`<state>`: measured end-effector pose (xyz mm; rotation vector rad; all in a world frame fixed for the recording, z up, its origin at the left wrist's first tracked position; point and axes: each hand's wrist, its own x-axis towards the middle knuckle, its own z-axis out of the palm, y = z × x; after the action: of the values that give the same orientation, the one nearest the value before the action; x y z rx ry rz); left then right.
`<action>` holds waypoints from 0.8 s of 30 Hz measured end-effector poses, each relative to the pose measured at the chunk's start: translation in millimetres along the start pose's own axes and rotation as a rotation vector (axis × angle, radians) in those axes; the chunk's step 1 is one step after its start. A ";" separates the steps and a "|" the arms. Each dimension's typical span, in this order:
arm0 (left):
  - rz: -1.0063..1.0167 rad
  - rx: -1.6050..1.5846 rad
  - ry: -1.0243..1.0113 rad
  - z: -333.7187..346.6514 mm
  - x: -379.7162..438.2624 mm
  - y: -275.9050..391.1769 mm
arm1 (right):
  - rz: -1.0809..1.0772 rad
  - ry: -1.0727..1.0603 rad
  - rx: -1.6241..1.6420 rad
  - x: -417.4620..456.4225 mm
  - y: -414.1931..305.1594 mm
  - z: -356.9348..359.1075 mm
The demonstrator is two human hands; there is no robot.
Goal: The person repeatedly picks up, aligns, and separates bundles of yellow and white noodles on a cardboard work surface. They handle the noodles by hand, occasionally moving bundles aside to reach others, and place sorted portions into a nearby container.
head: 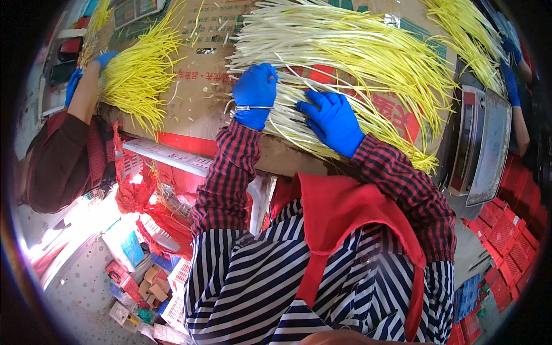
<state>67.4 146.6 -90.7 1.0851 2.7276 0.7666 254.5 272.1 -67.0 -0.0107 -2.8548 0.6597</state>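
Note:
A wide layer of yellow chives (345, 47) lies before me, white stalk ends to the left and yellow leaf tips to the right. A smaller bunch of yellow chives (297, 116) lies nearer to me, under both hands. My left hand (254, 97), in a blue glove with a metal band at the wrist, is curled around the white ends of this bunch; its fingertips are partly hidden. My right hand (334, 123), also blue-gloved, rests on the stalks farther right with its fingers apart.
Printed cardboard (194, 99) covers the table. At left, another person's gloved hands (103, 60) are by a chive bunch (138, 73). A weighing scale (483, 146) stands at the right edge, near another person's gloved hand (511, 84). Red crates (504, 241) are on the floor.

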 end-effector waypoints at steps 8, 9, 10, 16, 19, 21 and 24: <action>-0.236 -1.033 0.007 -38.0 9.2 -22.9 | 0.017 0.029 0.047 -1.2 2.9 4.0; -0.280 -1.183 0.024 -49.3 8.1 -24.9 | 0.018 0.025 0.053 -0.9 3.2 2.6; -0.275 -1.381 0.038 -61.7 5.7 -27.0 | 0.019 0.020 0.060 -0.5 3.3 0.5; -0.158 -1.929 -0.029 -119.1 -46.5 -39.6 | 0.082 -0.021 0.098 -16.1 13.4 -32.1; -0.315 -1.568 0.054 -130.1 -77.4 -55.8 | 0.105 -0.154 -0.152 -25.9 24.6 -44.2; -0.486 -1.055 0.126 -132.4 -88.5 -69.7 | 0.175 -0.178 -0.231 -24.1 36.7 -45.1; -0.224 -0.150 0.214 -130.9 -93.6 -84.0 | 0.125 -0.042 -0.243 -17.8 53.8 -41.9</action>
<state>48.8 -22.1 -26.4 0.6895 2.8404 1.0829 278.3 337.7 -57.2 -0.2164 -2.9752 0.3349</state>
